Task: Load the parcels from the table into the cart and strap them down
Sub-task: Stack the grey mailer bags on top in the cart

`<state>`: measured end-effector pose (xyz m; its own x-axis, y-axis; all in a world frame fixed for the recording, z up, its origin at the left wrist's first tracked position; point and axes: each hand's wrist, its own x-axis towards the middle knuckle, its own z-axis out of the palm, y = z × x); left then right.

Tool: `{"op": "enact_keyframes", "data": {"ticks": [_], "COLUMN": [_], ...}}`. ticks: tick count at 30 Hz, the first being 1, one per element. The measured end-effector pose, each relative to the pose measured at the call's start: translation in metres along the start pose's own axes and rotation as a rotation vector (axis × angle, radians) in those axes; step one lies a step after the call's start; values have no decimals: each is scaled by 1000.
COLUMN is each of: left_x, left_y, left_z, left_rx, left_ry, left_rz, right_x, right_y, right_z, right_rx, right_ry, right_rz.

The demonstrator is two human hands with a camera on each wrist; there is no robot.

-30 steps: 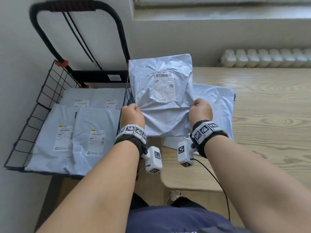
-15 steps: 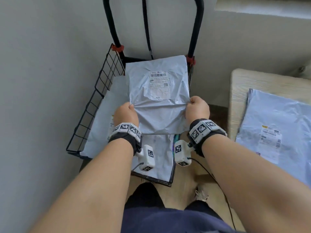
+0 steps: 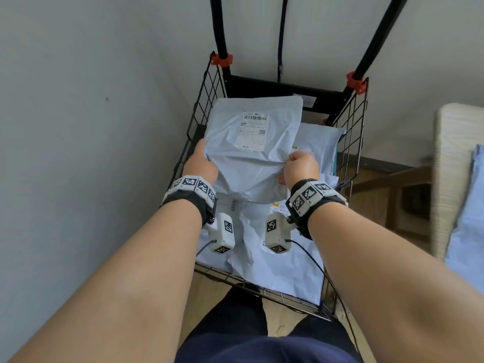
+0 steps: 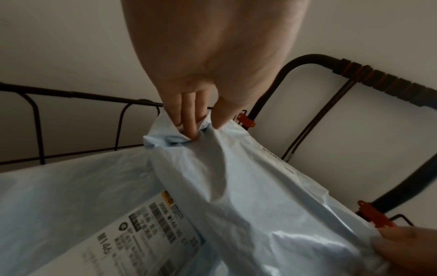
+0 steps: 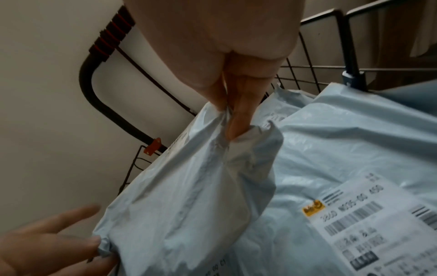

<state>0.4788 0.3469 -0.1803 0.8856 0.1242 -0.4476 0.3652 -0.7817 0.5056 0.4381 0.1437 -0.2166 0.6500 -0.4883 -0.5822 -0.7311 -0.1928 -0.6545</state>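
A black wire cart [image 3: 351, 121] stands against a pale grey wall [image 3: 91, 127], its black handle posts rising at the far end with orange clips at their base and a dark strap [image 3: 281, 35] hanging between them. At the right edge the light wooden worktop [image 3: 445, 158] shows only as a narrow strip, with part of a pale blue parcel on the worktop [image 3: 471, 205] lying on it. Pale blue parcels in the cart [image 3: 277, 265] cover its floor, labels up. The held parcel [image 3: 248, 158], a grey-blue mailer with a white label facing up, is over the far half of the cart, above the others. The left hand [image 3: 200, 166] pinches its near left edge between thumb and fingers, and the right hand [image 3: 301, 167] pinches its near right corner with the fingers curled tight. Half a second ago the same parcel was held more upright in front of the cart's handle, and the worktop parcel filled much of the right side; now the parcel is lower, flatter and inside the cart's wire walls, the view has turned further left, and both hands keep their grip.
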Motion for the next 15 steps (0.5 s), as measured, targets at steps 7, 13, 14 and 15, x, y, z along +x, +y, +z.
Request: {"op": "enact_keyframes", "data": {"ticks": [7, 13, 14, 15], "left_x": [32, 49, 51, 54], "left_y": [-33, -51, -53, -55], "left_z": [26, 48, 51, 54], "left_rx": [220, 280, 292, 301], "left_ry": [-290, -392, -404, -416], "left_rz": [-29, -79, -84, -90], "right_x": [-8, 7, 10, 12], "right_y": [-2, 4, 6, 8], "right_z": [31, 56, 60, 63], "right_rx": [-182, -405, -443, -475], "right_ry": [-147, -325, -337, -347], "right_rz": [-17, -104, -102, -95]}}
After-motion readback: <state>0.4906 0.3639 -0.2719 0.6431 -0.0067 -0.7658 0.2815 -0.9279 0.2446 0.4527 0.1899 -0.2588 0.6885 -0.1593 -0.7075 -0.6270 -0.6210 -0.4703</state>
